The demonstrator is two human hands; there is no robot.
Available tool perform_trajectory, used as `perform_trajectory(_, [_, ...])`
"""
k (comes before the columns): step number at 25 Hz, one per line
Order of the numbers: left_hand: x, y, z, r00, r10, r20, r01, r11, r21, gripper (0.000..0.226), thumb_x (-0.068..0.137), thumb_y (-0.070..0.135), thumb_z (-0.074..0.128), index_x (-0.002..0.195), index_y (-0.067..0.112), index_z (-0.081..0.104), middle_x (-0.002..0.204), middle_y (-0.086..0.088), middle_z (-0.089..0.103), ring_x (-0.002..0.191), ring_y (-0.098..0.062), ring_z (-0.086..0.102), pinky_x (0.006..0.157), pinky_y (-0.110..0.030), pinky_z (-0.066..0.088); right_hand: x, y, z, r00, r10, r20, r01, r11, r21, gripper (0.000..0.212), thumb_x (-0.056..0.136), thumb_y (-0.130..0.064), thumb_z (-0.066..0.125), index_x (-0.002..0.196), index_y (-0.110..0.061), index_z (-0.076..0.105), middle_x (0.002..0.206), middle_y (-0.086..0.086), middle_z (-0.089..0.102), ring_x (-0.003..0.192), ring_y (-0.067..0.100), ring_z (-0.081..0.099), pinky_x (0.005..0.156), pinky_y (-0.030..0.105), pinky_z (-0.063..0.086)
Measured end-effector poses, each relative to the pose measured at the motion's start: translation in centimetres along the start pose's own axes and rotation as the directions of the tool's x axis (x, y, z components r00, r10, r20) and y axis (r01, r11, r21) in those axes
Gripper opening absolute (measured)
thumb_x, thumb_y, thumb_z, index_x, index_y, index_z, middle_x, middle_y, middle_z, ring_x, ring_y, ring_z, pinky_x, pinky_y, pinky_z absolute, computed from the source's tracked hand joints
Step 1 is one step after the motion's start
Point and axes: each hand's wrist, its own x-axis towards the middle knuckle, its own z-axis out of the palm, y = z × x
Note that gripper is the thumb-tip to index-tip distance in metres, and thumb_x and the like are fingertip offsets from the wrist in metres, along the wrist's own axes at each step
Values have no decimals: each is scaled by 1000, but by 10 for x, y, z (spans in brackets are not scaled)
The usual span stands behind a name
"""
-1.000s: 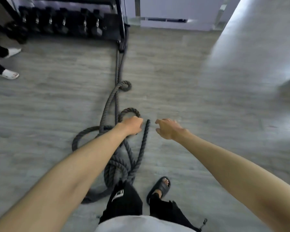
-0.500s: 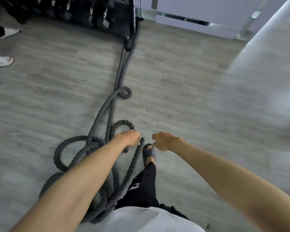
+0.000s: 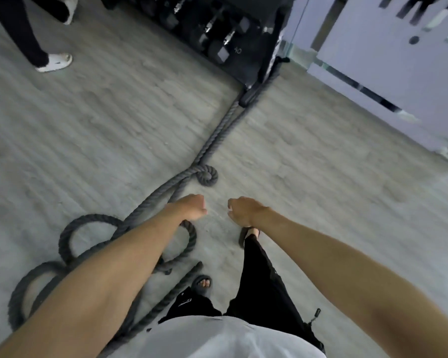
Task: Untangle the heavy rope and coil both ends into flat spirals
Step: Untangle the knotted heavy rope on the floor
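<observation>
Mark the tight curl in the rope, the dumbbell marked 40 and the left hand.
tight curl (image 3: pixel 208 176), head view, middle of the spiral.
dumbbell marked 40 (image 3: pixel 233 51), head view, end face by the number.
left hand (image 3: pixel 192 209), head view, back of the hand.

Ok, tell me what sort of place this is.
Most likely a gym: a rack of dumbbells stands at the back, and a heavy rope runs from its foot across the floor.

Grey plank floor (image 3: pixel 88 130), dark rope (image 3: pixel 208 175) lying looped
</observation>
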Motion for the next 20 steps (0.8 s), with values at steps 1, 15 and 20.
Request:
perform_trajectory(1, [19,7,-14,1000,-17,-20,16,999,-37,32,100,33,47,119,8,55,120,-9,59,109,-27,58,88,-37,45,21,13,-17,1000,-28,10,28,999,-20,41,106,-32,37,137,-9,49,131,17,56,115,35,57,90,38,44])
perform_trajectory(15, [300,26,-101,977,-203,-71,131,823,-553,31,100,25,49,76,5,52,79,-19,52,69,-25,56,62,-32,40,312,142,-135,974,-138,180,172,968,-186,31,102,-17,38,126,-7,56,113,11,64,95,26,63,74,33,51])
perform_trajectory(20, [390,-30,-112,966,-257,-36,179,760,-625,21,98,23,51,80,15,57,72,0,48,65,-17,48,57,-32,43,419,134,-131,969,-152,193,175,978,-111,24,102,-15,39,112,-5,59,103,11,65,87,26,64,64,32,49])
